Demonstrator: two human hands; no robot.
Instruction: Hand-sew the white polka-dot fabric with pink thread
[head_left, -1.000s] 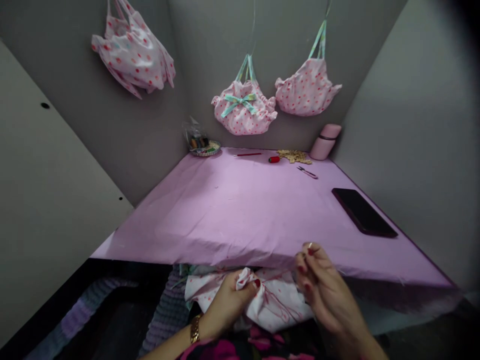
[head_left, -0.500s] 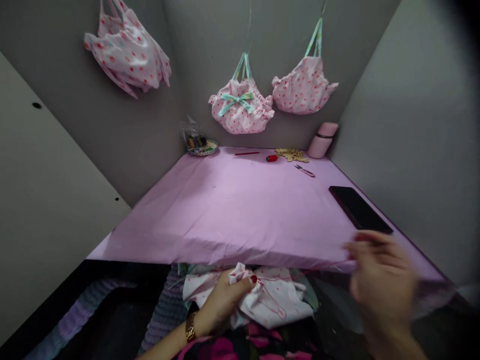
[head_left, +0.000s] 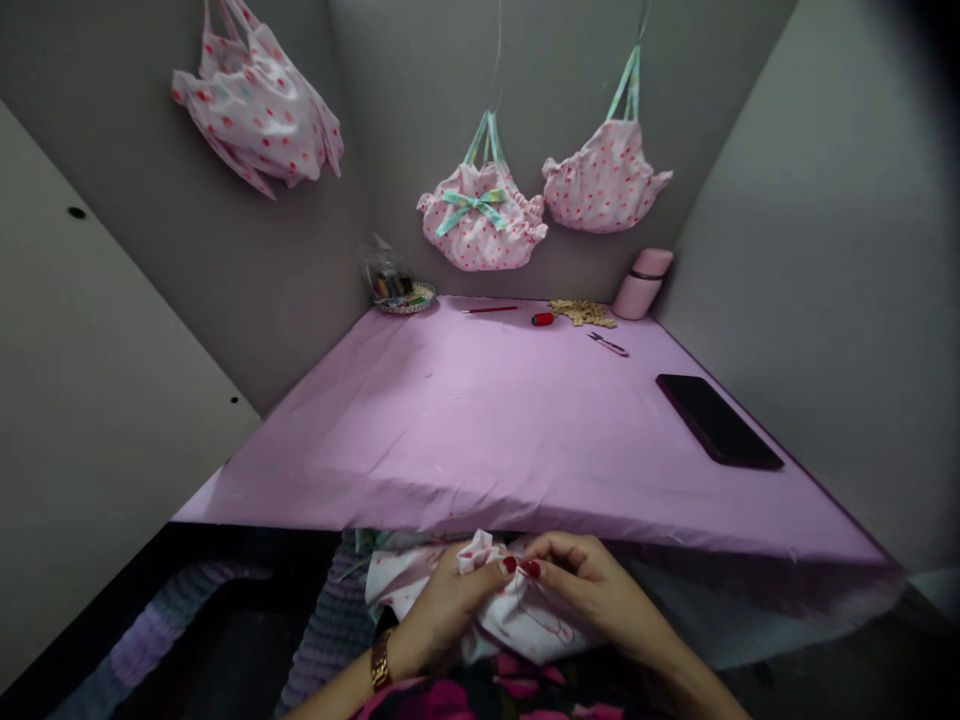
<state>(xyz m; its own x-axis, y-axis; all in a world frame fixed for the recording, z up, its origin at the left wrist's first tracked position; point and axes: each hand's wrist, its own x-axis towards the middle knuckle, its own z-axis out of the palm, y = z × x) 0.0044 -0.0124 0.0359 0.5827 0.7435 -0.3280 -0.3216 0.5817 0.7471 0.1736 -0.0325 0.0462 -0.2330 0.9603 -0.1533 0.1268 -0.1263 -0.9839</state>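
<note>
Right hand [head_left: 592, 592] swung back from near the phone [head_left: 716, 420] to the spotted cloth [head_left: 517, 625], finger and thumb pinched; on cloth or red thread [head_left: 556, 632], can't tell. Left hand [head_left: 448, 608] grips a bunched fold, likely steadying it. Cloth over lap [head_left: 495, 692], below table [head_left: 480, 430] edge.

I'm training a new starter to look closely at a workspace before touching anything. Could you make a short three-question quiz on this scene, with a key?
1. True or false: the thread snips lie on the lilac tablecloth.

2. Which of these is the left hand holding?
A. The red thread spool
B. The polka-dot cloth
C. The smartphone

3. Fill in the blank: of the three hanging polka-dot pieces, the ____ one shows a green bow.

Key: 1. True. 2. B. 3. Middle.
</note>
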